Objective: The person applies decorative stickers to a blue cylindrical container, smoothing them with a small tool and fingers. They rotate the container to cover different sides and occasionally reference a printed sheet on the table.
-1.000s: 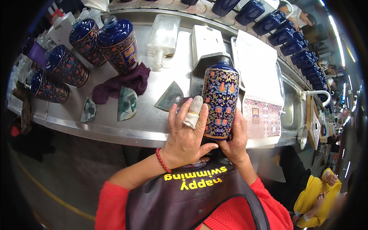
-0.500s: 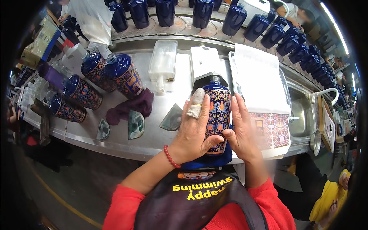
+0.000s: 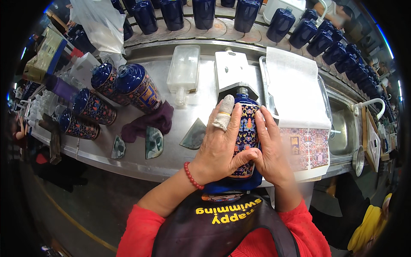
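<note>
A dark blue bottle with a colourful floral sheet on its front lies with its neck away from me, on a blue cloth. My left hand rests along its left side, fingers stretched out and a grey wrap on one finger. Across the bottle's lower front reaches the left thumb, its tip against the right hand. My right hand lies along the right side with fingers straight, its outer edge blurred. Beyond the neck is a black angled rest. Both hands touch the bottle without wrapping around it.
Printed floral sheets lie under white paper beside a sink. Patterned bottles, a purple cloth, dark scrapers and a clear bottle are left. Plain blue bottles line the conveyor behind.
My left thumb has slid right over the bottle's front to meet the right hand. The plain bottles on the conveyor have shifted right. The view has moved slightly.
</note>
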Available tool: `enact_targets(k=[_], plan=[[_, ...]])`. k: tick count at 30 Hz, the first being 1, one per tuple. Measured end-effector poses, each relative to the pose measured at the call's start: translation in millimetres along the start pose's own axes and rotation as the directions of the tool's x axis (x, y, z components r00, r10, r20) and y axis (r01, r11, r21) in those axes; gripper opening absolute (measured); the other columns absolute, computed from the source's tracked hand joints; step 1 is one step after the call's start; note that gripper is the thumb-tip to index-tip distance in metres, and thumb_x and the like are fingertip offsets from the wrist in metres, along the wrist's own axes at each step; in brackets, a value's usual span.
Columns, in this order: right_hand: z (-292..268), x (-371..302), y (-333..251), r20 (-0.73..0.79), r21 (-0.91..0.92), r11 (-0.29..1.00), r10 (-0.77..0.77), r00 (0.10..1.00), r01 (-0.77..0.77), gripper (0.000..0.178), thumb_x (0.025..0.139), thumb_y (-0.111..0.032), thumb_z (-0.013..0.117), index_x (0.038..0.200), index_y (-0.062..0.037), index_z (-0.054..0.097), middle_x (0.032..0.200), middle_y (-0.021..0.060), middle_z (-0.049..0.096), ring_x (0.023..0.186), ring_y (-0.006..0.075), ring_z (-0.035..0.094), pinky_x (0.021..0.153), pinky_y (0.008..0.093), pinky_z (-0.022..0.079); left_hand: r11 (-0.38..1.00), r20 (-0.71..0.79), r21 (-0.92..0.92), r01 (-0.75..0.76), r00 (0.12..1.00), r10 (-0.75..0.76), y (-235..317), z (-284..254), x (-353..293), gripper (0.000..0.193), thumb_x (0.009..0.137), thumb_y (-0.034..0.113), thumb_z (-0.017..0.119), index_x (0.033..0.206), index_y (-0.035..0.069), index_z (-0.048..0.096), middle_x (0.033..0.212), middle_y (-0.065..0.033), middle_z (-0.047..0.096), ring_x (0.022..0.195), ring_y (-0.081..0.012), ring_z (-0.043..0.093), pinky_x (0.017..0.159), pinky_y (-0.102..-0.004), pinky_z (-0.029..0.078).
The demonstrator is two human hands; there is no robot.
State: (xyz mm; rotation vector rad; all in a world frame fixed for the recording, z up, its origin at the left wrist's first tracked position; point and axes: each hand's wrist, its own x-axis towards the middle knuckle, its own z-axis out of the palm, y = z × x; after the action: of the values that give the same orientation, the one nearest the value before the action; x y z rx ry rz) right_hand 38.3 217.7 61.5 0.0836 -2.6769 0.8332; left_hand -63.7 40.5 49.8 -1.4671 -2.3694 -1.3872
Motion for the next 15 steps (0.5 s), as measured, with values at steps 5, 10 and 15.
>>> enact_targets(k=[5, 10, 15], plan=[[0.3, 0.4, -0.1, -0.017, 0.004, 1.0, -0.002, 1.0, 0.002, 0.086, 0.098, -0.056, 0.059, 0.155, 0.0041, 0.039, 0.16, 0.0309, 0.032, 0.13, 0.0459, 0.05, 0.108, 0.0494, 0.043, 0.997, 0.013, -0.07, 0.043, 0.999, -0.042, -0.3, -0.4, -0.8, 0.109, 0.095, 0.069, 0.055, 0.158, -0.012, 0.019, 0.159, -0.0404, 0.023, 0.148, -0.0556, 0.025, 0.122, -0.0549, 0.022], [-0.3, 0.9, -1.3, -0.016, 0.01, 1.0, -0.011, 1.0, 0.011, 0.083, 0.098, -0.052, 0.061, 0.156, 0.0033, 0.038, 0.16, 0.0306, 0.033, 0.128, 0.0452, 0.051, 0.107, 0.0489, 0.044, 0.998, 0.01, -0.064, 0.026, 1.0, -0.025, -2.5, 2.9, 1.7, 0.112, 0.094, 0.071, 0.054, 0.159, -0.012, 0.016, 0.16, -0.0414, 0.019, 0.149, -0.0571, 0.022, 0.123, -0.0555, 0.02], [-1.8, 0.7, -3.3, 0.048, 0.055, 0.996, 0.065, 0.997, -0.068, 0.083, 0.104, -0.061, 0.042, 0.16, 0.0004, 0.032, 0.164, 0.0275, 0.029, 0.148, 0.0452, 0.036, 0.12, 0.0499, 0.032, 0.998, 0.004, -0.056, 0.027, 1.0, -0.027, -1.5, 5.6, 3.9, 0.113, 0.094, 0.071, 0.053, 0.16, -0.011, 0.013, 0.161, -0.0415, 0.016, 0.151, -0.0569, 0.018, 0.124, -0.0556, 0.019]])
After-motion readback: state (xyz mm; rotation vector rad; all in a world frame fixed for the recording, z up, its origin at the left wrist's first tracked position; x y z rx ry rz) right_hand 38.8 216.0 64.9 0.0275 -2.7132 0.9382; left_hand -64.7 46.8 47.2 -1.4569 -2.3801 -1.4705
